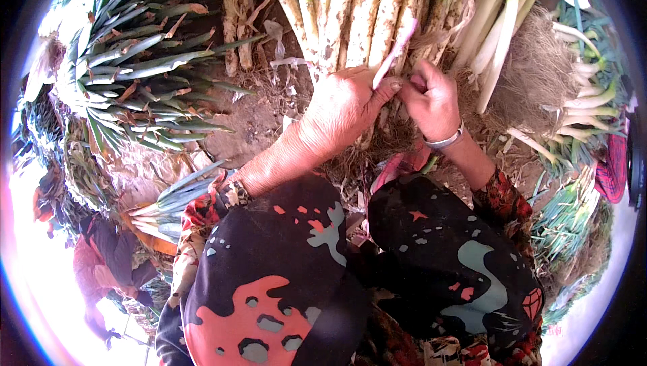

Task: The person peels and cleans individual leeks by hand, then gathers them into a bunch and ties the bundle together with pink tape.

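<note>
A thick bundle of leek-like green onions (pixel 367 12) lies in front of me, its pale, soil-marked stalks running away from me and its roots toward my knees. My left hand (pixel 347 100) rests at the near end of the stalks. Its thumb and forefinger pinch a pale pinkish strip (pixel 397 52) that sticks up between them. My right hand (pixel 433 100), with a bracelet at its wrist, is closed close against the left thumb tip. Whatever its fingers hold is hidden.
Long green onion leaves (pixel 141 63) pile up at the far left, and a smaller bunch (pixel 168 204) lies nearer. At the right are white-stemmed onions (pixel 586 103) beside a mass of dry roots (pixel 532 69). A bent-over person (pixel 108 258) is at the lower left.
</note>
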Motion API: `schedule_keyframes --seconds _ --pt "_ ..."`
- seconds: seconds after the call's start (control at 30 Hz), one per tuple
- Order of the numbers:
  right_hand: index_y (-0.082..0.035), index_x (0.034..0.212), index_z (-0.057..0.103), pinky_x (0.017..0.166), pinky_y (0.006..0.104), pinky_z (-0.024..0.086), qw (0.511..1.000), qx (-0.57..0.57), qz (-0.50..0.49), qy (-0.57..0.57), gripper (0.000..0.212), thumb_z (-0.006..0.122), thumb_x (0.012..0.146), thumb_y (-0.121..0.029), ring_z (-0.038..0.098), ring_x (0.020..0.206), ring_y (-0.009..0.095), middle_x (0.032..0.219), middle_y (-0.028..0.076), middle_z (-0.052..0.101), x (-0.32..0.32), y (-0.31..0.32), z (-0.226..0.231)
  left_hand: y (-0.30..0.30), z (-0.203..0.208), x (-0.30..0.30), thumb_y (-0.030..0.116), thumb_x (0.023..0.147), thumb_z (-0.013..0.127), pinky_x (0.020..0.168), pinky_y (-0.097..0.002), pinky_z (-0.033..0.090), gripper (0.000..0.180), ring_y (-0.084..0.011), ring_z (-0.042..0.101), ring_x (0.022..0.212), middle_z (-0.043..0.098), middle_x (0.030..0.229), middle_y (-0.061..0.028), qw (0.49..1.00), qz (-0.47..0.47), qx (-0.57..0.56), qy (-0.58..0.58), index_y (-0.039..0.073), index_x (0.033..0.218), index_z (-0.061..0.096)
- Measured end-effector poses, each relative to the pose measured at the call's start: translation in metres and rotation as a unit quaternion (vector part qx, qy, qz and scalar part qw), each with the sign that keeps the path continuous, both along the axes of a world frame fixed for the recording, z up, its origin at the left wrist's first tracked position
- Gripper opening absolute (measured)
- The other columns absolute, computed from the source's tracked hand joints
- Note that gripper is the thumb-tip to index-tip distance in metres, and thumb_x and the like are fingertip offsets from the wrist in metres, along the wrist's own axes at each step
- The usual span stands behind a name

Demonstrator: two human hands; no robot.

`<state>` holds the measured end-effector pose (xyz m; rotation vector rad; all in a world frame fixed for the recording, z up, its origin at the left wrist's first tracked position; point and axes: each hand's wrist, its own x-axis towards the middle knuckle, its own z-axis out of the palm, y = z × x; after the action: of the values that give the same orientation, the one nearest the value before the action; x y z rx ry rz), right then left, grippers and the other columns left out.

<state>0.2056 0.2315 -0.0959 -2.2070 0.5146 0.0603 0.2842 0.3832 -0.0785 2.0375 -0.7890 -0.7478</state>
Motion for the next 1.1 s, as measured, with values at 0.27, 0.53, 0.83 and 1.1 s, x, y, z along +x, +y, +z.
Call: schedule_keyframes --seconds 0.27,0.53,0.83,1.1 --pt "-0.002 0.08 0.055 0.055 0.0253 0.043 0.982 0.164 0.064 -0.063 0.016 0.066 0.069 -0.007 0.049 0.057 0.011 0.064 0.004 0.053 -0.012 -0.001 0.023 0.002 -0.004 -0.006 0.013 0.077 0.057 0.061 -0.0406 0.045 0.016 -0.0343 0.055 0.07 0.052 0.07 -0.0161 0.992 0.035 -0.113 -0.034 -0.002 0.081 0.052" --pt "-0.001 0.094 0.058 0.072 0.0192 0.042 0.89 0.451 -0.002 0.067 0.03 0.071 0.075 -0.021 0.053 0.08 0.007 0.086 -0.001 0.059 0.005 -0.005 0.028 0.009 -0.005 -0.002 0.014 0.083 0.049 0.062 -0.0408 0.044 0.015 -0.0353 0.054 0.07 0.051 0.073 -0.0166 0.985 0.041 -0.147 0.079 0.0 0.084 0.052" --pt "0.003 0.094 0.059 0.055 0.0211 0.041 0.945 0.319 -0.007 0.064 0.023 0.053 0.088 -0.018 0.05 0.06 0.007 0.067 0.0 0.055 0.009 0.005 0.025 0.024 0.001 -0.001 0.008 0.08 0.052 0.072 -0.0339 0.044 0.014 -0.0282 0.054 0.08 0.054 0.085 -0.015 0.98 0.033 -0.196 0.03 -0.002 0.088 0.051" --pt "0.001 0.086 0.059 0.047 0.0188 0.034 0.932 0.348 -0.068 0.077 0.021 0.053 0.088 -0.019 0.043 0.051 0.004 0.059 -0.002 0.049 0.019 0.014 0.035 0.085 -0.085 -0.015 0.018 0.087 0.049 0.095 -0.0322 0.033 0.045 -0.0245 0.042 0.113 0.045 0.117 -0.02 0.854 0.283 -0.112 0.421 -0.002 0.125 0.036"
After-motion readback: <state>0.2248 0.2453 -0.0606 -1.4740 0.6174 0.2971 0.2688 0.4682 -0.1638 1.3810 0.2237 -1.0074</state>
